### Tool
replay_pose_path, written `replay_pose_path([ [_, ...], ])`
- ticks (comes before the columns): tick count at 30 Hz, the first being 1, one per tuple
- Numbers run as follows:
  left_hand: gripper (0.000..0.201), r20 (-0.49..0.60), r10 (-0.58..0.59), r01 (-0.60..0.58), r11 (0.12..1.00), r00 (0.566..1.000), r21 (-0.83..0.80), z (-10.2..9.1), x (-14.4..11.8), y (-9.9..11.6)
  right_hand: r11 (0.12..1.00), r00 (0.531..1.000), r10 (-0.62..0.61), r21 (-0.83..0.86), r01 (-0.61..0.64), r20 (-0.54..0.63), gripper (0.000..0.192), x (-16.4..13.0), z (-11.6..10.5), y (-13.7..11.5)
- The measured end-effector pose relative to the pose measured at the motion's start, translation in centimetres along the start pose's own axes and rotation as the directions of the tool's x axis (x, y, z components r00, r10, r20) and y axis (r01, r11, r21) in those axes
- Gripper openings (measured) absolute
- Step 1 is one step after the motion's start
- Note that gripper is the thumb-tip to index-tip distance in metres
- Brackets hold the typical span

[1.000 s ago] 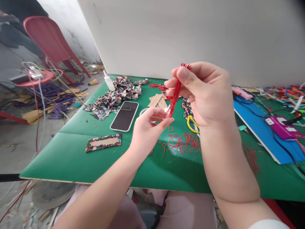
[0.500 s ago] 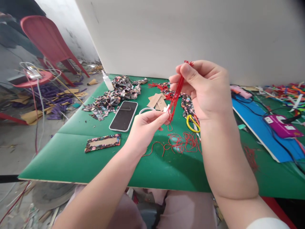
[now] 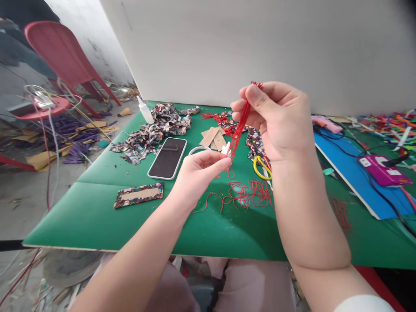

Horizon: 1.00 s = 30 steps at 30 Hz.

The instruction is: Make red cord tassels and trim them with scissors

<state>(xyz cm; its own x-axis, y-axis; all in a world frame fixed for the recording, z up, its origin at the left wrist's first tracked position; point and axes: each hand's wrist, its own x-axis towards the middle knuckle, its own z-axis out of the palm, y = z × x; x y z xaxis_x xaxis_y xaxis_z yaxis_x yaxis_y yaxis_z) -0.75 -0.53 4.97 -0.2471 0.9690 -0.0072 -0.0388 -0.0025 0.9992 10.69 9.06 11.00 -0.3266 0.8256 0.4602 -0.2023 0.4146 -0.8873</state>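
A bundle of red strings stretches at a slant between my two hands above the table. My right hand pinches its upper end, where short cut ends poke out past the thumb. Lower down, my left hand is closed on the bottom of the bundle between thumb and fingers. Under my hands a tangle of red cord lies on the green table. Yellow-handled scissors rest beside my right forearm, partly hidden by it.
A phone and a fabric-edged card strip lie to the left. Behind are crumpled floral fabric, a white glue bottle and brown card pieces. At right are a blue board and a purple box with cables.
Both hands keep nearly the same hold on the red strings. The strands look slightly closer together, and the whole view has shifted a little.
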Motion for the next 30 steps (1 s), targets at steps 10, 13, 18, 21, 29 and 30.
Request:
replay_pose_path([
  [10, 0.021, -0.108, 0.290, -0.270, 0.947, 0.951, 0.173, -0.3, 0.5, -0.5, 0.998, 0.999, 0.013, 0.053, -0.015, 0.042, 0.014, -0.1, 0.4, 0.3],
  [13, 0.038, -0.069, 0.301, -0.301, 0.954, 0.951, 0.020, 0.5, 0.1, -0.2, 0.996, 0.997, 0.020, 0.080, -0.026, 0.075, 0.012, -0.2, 0.9, 0.6],
  [18, 0.060, 0.011, 0.269, -0.267, 0.959, 0.963, -0.099, 1.3, -0.2, -0.5, 0.982, 0.995, -0.006, 0.187, -0.012, 0.098, 0.008, -0.3, 1.3, 0.9],
  [21, 0.063, 0.047, 0.276, -0.268, 0.954, 0.960, -0.132, 1.3, -0.2, -0.7, 0.984, 0.996, 0.022, 0.172, -0.036, 0.082, 0.009, -0.2, 1.0, 0.7],
  [29, 0.064, 0.116, 0.296, -0.279, 0.950, 0.948, -0.143, 0.7, -0.1, -0.9, 0.989, 0.996, 0.078, 0.121, -0.083, 0.046, 0.011, 0.2, 0.3, 0.3],
  [30, 0.064, 0.119, 0.302, -0.284, 0.948, 0.946, -0.146, 0.7, -0.1, -0.9, 0.989, 0.996, 0.078, 0.126, -0.083, 0.048, 0.011, 0.2, 0.3, 0.4],
])
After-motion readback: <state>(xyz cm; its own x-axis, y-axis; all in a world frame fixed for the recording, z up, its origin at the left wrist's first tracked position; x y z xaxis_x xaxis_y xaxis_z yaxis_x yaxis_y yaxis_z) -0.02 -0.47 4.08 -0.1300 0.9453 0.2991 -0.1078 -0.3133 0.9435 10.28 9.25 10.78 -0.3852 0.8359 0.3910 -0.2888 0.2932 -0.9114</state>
